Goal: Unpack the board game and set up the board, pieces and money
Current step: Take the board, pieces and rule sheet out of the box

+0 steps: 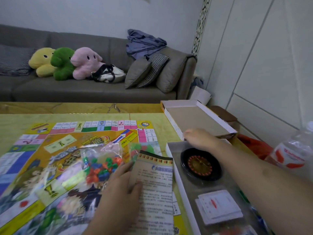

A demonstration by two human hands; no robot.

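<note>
Two hands busy: left hand [118,189] grip pinches the rules leaflet [155,189] over the board [50,150] on the desk; right hand [198,138] grip at the box tray [179,180] far edge, closure unclear. Risk: piece bags [100,163] dragged off the board.

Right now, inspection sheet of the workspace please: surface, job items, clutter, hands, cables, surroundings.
Surface: table under a yellow-green patterned cover.
Job's things: game board unfolded flat; bag of coloured pieces lying on it; rules leaflet at the board's right edge; box tray holding a roulette wheel and cards; box lid upturned behind.
Clutter: plastic bags at right.
Hands: left hand holds the leaflet; right hand at the tray's far end, fingers hidden.
Cables: nothing seen.
Surroundings: grey sofa with plush toys, cushions, a bag.
</note>
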